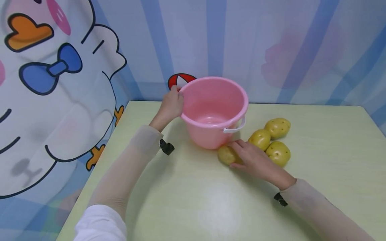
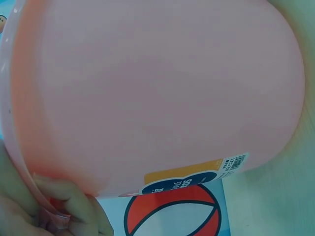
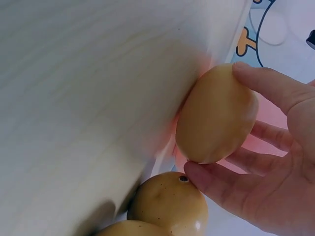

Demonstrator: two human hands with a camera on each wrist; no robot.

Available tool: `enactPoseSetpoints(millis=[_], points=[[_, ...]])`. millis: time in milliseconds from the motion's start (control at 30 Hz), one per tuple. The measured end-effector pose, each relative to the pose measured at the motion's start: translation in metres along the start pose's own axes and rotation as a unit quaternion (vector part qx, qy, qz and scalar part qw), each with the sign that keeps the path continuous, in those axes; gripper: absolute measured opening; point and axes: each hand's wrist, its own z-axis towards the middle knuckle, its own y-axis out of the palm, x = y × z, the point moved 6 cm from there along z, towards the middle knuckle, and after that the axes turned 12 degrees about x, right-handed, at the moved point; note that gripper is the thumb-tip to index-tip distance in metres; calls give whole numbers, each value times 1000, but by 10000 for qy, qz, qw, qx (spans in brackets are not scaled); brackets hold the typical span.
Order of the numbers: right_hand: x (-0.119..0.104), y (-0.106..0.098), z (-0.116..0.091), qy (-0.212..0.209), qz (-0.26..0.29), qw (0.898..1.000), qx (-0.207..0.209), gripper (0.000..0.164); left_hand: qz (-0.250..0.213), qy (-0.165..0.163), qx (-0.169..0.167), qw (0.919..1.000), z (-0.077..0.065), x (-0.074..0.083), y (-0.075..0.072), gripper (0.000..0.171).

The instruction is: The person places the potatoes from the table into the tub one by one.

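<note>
A pink bucket (image 1: 208, 134) with a white handle stands near the back of the table, and its inside looks bare in the head view. My left hand (image 1: 172, 103) grips its rim on the left side; in the left wrist view the fingers (image 2: 74, 206) curl around the edge, beside a label (image 2: 197, 177) on the wall. Just in front of the bucket, my right hand (image 1: 253, 160) holds a yellow potato (image 3: 216, 115) between thumb and fingertips, close over the table. Three more potatoes (image 1: 278, 154) lie together to its right.
The pale table (image 1: 193, 201) reaches back to a wall covering (image 1: 241, 40) with blue stripes. A cartoon figure (image 1: 60, 117) fills the covering on the left. Each wrist carries a small black camera (image 1: 166, 146).
</note>
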Motion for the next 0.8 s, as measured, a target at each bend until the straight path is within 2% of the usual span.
enactPoseSetpoints(millis=[267,533,800], points=[[-3,-1,3,28,18,10000,56,70,17,-47,-3,10000,0,-1,0,40],[-3,-5,1,70,51,9995,289,68,-33,-36,-13,10000,-1,-1,1,40],[-11,-15,0,-193,110,9987,456,67,-58,-58,-51,10000,0,-3,2,40]])
